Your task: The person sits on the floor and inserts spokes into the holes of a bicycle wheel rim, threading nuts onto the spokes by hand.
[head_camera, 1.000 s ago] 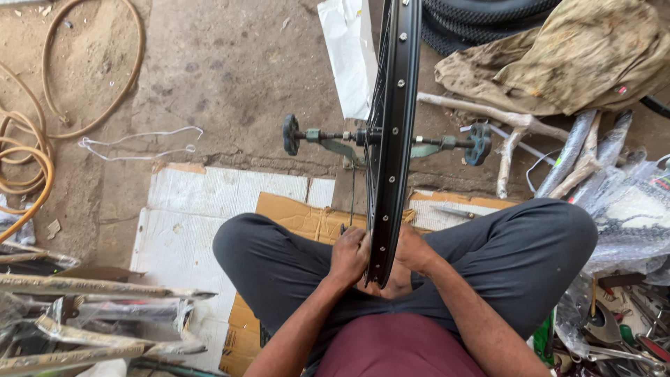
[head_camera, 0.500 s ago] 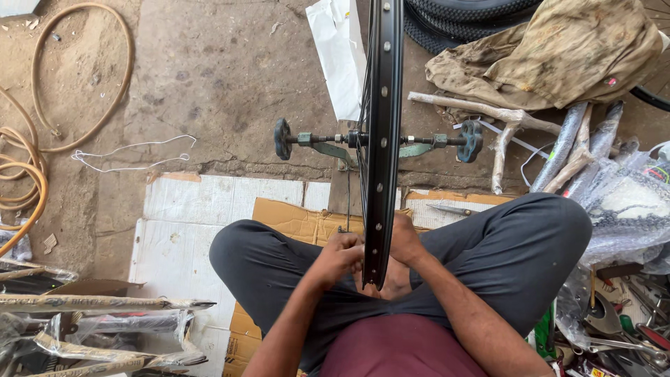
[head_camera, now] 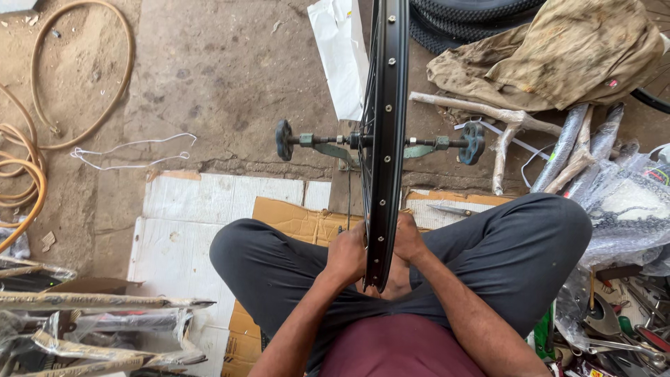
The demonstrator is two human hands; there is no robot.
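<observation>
From the head camera, looking straight down, a black bicycle wheel rim (head_camera: 385, 139) stands on edge in a truing stand (head_camera: 328, 145) whose axle runs left to right and ends in two round knobs, and the rim's near end dips between the seated person's crossed legs. The left hand (head_camera: 347, 253) presses against the rim's left side with its fingers curled in toward the spokes, and the right hand (head_camera: 408, 239) mirrors it on the right side, fingers closed around the rim's edge; whether either hand pinches a small tool or a spoke nipple cannot be told, since the rim hides the fingertips. To work this step well, the person would do best to keep both hands low and level on the rim, so that any turn or squeeze acts evenly on both sides, and to watch the rim's line against the stand rather than the hands. Small, equal corrections seem wiser than big ones, because the wheel looks free to spin on its axle. The person sits on flattened cardboard (head_camera: 286, 216) over white sheets; a coil of tan hose (head_camera: 28, 174) lies well apart on the left, while tyres (head_camera: 474, 21), a dirty cloth (head_camera: 551, 56) and scattered tools crowd the right.
</observation>
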